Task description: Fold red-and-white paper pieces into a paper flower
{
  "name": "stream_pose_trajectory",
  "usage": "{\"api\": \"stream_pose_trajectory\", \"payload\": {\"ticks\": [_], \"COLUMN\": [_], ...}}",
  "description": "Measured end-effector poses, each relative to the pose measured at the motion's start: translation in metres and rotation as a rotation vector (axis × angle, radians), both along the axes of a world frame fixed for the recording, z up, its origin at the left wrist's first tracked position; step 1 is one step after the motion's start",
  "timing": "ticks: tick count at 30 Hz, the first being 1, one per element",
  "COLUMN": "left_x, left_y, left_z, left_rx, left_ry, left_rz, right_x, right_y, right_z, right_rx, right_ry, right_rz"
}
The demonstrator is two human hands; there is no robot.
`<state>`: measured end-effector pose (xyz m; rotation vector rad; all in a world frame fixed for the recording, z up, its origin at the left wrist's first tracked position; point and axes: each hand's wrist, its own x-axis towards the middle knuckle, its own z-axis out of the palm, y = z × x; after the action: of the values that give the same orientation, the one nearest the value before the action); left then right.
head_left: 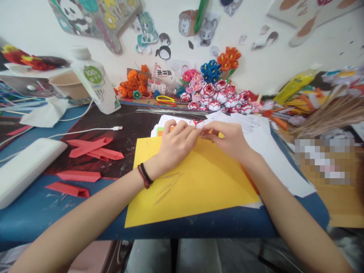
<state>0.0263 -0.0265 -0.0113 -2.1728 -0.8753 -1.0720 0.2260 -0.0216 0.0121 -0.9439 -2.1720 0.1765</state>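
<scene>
Red paper piece (196,122) lies between the left hand (179,141) and right hand (229,137), pinched by both hands' fingertips, its long axis hidden.

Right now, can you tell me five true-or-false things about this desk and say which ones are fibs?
1. The left hand and right hand are close together. True.
2. A small red piece shows by the fingers. True.
3. Wristbands circle the right wrist. False: the wristbands are on the left wrist.
4. The cable plug rests on the yellow sheet. False: the cable plug is on the dark mat.
5. Blue flowers stand beside orange flowers. True.
</scene>
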Motion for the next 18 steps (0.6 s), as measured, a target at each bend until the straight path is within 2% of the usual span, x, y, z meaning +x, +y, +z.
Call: {"api": "stream_pose_trajectory", "payload": {"ticks": [10,18], "left_x": [0.0003,-0.0004], "left_y": [0.0021,-0.0002], "left_z": [-0.0011,0.0004], "left_rx": [-0.004,-0.033], "left_ry": [-0.027,-0.017], "left_rz": [0.018,-0.012], "right_x": [-0.0022,0.0007], "right_y": [-0.0031,-0.0027], "right_z": [-0.0032,-0.0031], "right_rx": [0.036,0.16], "right_ry": [-0.121,-0.189], "right_rz": [-0.023,-0.022]}}
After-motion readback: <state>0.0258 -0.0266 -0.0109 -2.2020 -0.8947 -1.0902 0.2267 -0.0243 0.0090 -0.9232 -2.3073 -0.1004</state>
